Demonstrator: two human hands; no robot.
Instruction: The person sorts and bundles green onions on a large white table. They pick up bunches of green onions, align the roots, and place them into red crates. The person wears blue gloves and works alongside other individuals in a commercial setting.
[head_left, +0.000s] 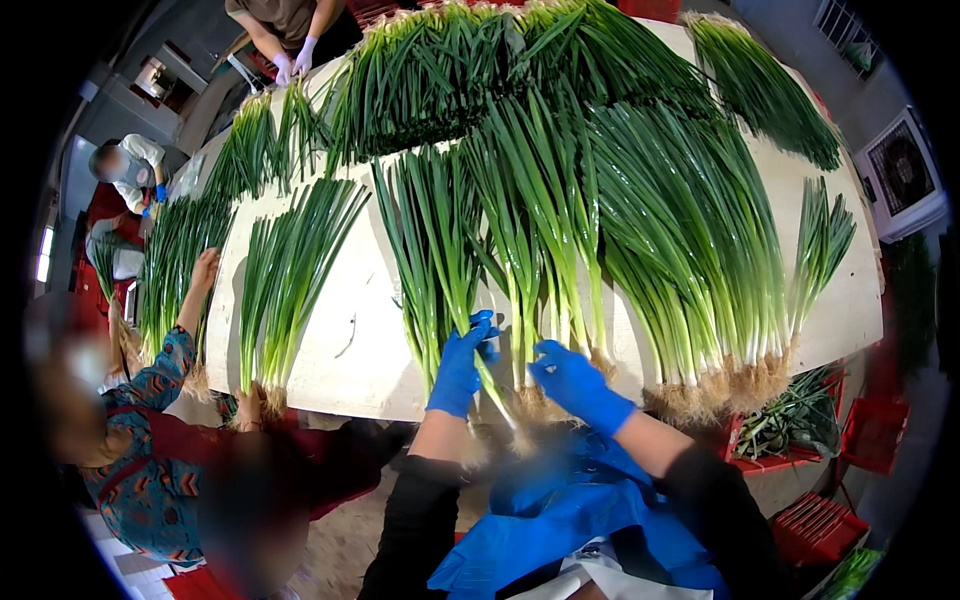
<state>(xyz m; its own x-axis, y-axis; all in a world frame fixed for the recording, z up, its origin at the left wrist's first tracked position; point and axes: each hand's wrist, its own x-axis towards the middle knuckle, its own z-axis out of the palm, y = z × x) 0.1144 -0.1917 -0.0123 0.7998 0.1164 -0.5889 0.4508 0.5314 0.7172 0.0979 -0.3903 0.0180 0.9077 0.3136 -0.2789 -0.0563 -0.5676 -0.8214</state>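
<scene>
My left hand, in a blue glove, is closed around the pale stem of a green onion. The stem slants down past the table's near edge, its root end blurred. Beside that hand, more green onions lie with their leaves pointing away from me. My right hand, also blue-gloved, hovers near the rooty ends of another bunch. Its fingers are curled with a gap at the thumb, and I see nothing held there. Farther right lies a large bunch with bushy roots at the near edge.
A pale table carries thick rows of green onions along its far side. At my left, a person in a patterned sleeve handles a bunch. Gloved hands work opposite. A red crate of leaves stands at right.
</scene>
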